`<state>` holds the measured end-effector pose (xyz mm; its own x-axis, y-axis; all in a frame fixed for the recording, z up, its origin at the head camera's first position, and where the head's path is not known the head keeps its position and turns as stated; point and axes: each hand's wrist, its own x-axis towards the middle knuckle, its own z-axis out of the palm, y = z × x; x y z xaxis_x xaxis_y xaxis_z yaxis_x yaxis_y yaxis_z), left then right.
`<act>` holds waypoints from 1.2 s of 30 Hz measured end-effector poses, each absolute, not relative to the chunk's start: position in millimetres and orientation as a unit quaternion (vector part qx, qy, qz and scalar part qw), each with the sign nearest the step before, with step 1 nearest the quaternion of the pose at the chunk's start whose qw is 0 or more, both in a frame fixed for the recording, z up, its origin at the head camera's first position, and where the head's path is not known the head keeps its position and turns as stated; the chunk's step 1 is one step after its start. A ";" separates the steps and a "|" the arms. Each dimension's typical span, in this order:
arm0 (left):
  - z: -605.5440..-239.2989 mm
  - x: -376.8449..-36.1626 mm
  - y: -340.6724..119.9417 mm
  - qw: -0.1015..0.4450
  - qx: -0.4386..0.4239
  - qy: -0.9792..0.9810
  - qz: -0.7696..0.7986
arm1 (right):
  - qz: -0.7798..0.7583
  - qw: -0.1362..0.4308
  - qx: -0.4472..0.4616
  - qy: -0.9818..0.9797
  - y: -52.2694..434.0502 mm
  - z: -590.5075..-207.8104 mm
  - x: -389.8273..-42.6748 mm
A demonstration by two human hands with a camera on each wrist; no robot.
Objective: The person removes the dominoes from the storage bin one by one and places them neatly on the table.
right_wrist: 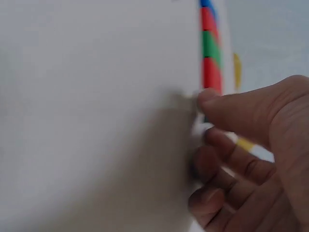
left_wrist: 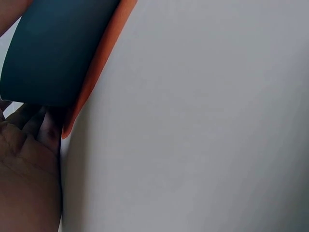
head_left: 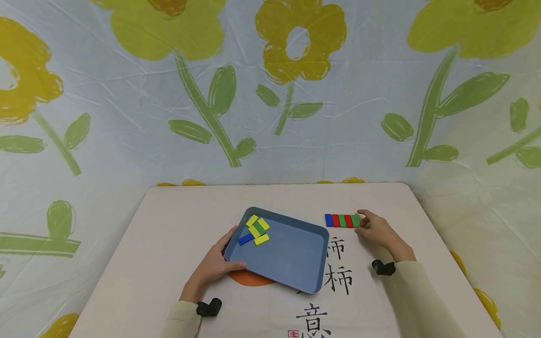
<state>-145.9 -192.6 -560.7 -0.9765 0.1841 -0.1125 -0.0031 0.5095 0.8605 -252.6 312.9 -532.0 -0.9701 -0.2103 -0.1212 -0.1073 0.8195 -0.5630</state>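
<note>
My left hand (head_left: 215, 263) grips the left end of a blue-grey tray (head_left: 291, 256), thumb along the near rim and fingers at the left side. In the left wrist view the tray's dark wall (left_wrist: 53, 53) rises above the palm. Inside the tray lie several yellow blocks (head_left: 261, 239), a green block (head_left: 259, 228) and a blue block (head_left: 245, 239). At the right, thumb and forefinger of my right hand (head_left: 378, 232) pinch the green block (head_left: 355, 221) ending a row. A red block (right_wrist: 211, 72) adjoins it; the thumb covers most of the green one in the right wrist view.
Leftward in the row stand another red block (head_left: 336, 220), a green one and a blue block (head_left: 328, 220). Black writing (head_left: 338, 277) and an orange shape (head_left: 250, 278) mark the pale table cover (head_left: 169, 244). A flowered curtain (head_left: 321, 141) hangs behind.
</note>
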 end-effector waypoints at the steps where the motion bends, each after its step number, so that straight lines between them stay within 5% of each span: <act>1: -560.2 -145.9 -192.5 0.094 0.054 0.864 0.492 | -0.291 0.089 -0.085 0.949 313.1 -529.5 -251.1; 16: -561.3 -146.8 -193.8 0.091 0.057 0.865 0.489 | -0.310 0.027 -0.117 0.943 262.8 -492.4 -241.9; 36: -560.3 -144.3 -190.7 0.095 0.053 0.865 0.489 | -0.364 0.059 -0.240 0.898 146.7 -484.1 -225.7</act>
<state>-144.3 -190.7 -560.3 -0.9765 0.1838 -0.1124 -0.0016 0.5155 0.8569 -225.7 146.7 -484.1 -0.8774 -0.4749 0.0683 -0.3883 0.6192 -0.6825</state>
